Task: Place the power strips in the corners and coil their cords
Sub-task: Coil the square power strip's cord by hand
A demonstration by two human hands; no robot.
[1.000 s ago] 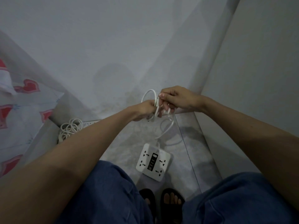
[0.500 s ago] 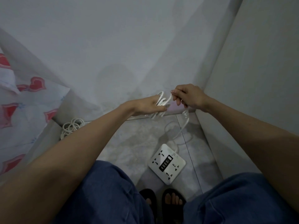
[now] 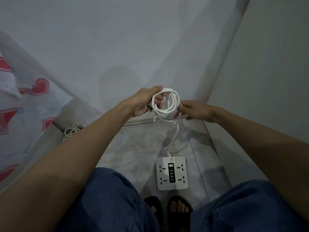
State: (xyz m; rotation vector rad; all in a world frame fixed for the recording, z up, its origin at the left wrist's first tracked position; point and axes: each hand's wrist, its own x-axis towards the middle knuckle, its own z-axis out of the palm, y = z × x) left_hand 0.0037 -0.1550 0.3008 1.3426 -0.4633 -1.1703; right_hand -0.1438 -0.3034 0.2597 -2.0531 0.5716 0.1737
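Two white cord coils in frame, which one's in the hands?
The round white cord coil running down to the square white power strip; the other white coil lies on the floor by the heart-print fabric.

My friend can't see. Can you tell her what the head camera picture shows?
Two hands wind a white cord into loops: the left hand grips the coil, the right hand pinches its edge. The cord runs down to a white power strip on the floor.

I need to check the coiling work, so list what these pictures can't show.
- Second coiled cord, head view: its power strip is hidden behind the left forearm.
- Plug end of the held cord: lost inside the loops between the left hand and right hand.
- Square power strip: socket markings too small to read.
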